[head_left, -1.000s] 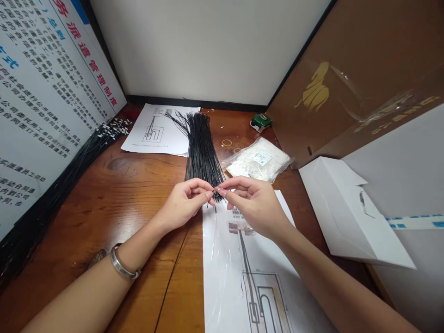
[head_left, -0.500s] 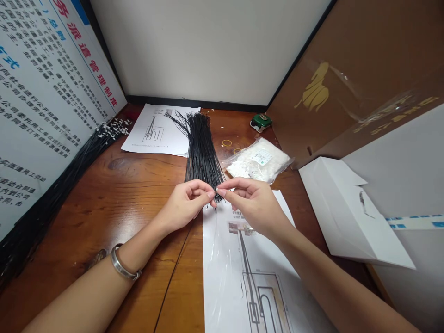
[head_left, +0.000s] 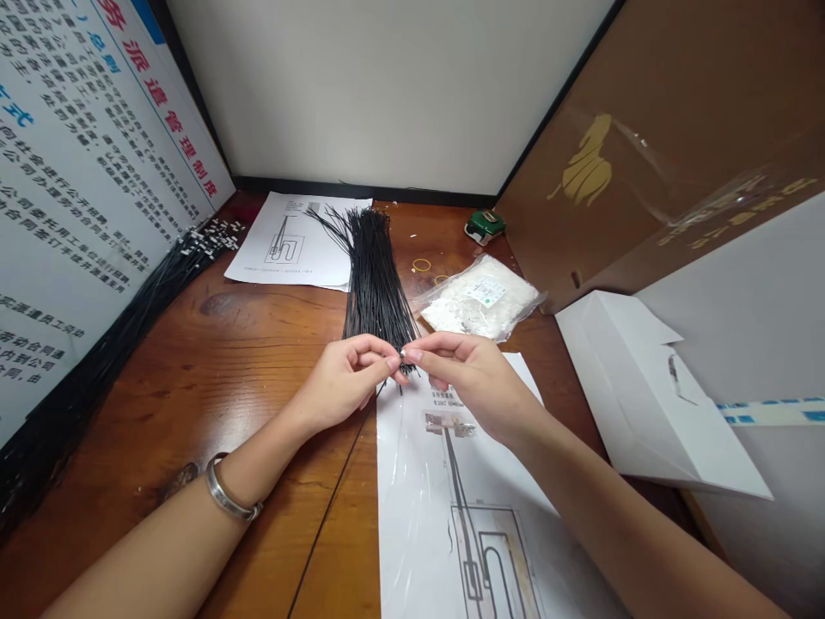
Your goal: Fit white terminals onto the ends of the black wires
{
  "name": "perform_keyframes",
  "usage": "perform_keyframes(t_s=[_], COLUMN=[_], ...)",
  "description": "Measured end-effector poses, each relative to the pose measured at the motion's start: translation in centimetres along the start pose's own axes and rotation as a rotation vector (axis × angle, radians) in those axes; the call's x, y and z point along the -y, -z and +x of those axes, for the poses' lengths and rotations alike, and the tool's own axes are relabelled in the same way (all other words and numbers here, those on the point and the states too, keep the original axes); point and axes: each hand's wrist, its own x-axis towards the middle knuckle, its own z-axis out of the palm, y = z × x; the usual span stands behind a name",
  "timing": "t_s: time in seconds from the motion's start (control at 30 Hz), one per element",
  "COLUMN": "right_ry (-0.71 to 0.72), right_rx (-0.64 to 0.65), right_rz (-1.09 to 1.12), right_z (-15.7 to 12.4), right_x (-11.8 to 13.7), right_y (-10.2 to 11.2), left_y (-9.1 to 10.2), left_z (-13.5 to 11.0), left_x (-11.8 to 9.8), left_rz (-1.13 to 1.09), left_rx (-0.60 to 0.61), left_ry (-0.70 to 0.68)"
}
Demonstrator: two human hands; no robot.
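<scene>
My left hand (head_left: 339,381) pinches the end of a thin black wire (head_left: 335,490) that trails down across the wooden table toward me. My right hand (head_left: 473,378) pinches a tiny pale part against that wire end; the two sets of fingertips meet at the near end of a bundle of black wires (head_left: 374,275). A silver bracelet (head_left: 227,490) sits on my left wrist. Beneath my right hand lies a plastic-covered drawing sheet (head_left: 451,516). A clear bag of small white parts (head_left: 480,303) lies just beyond my right hand.
A second drawing sheet (head_left: 297,241) lies at the back left. Finished wires with white ends (head_left: 129,309) lean along the left board. A green tape measure (head_left: 485,226) and yellow rubber bands (head_left: 422,265) are at the back. A white folded box (head_left: 638,387) stands right.
My right hand has shifted slightly left and up, keeping its pinch against the left fingertips. The left hand has hardly moved.
</scene>
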Motion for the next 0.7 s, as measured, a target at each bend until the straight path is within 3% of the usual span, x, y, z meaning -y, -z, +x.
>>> perform_keyframes(t_s=[0.7], right_ry=[0.045], right_rx=[-0.077], right_rz=[-0.155], right_z=[-0.76], right_x=[-0.09], right_y=[-0.93], left_y=[0.02], left_z=[-0.09], left_x=[-0.03], left_rz=[0.051], left_rx=[-0.062], left_ry=[0.043])
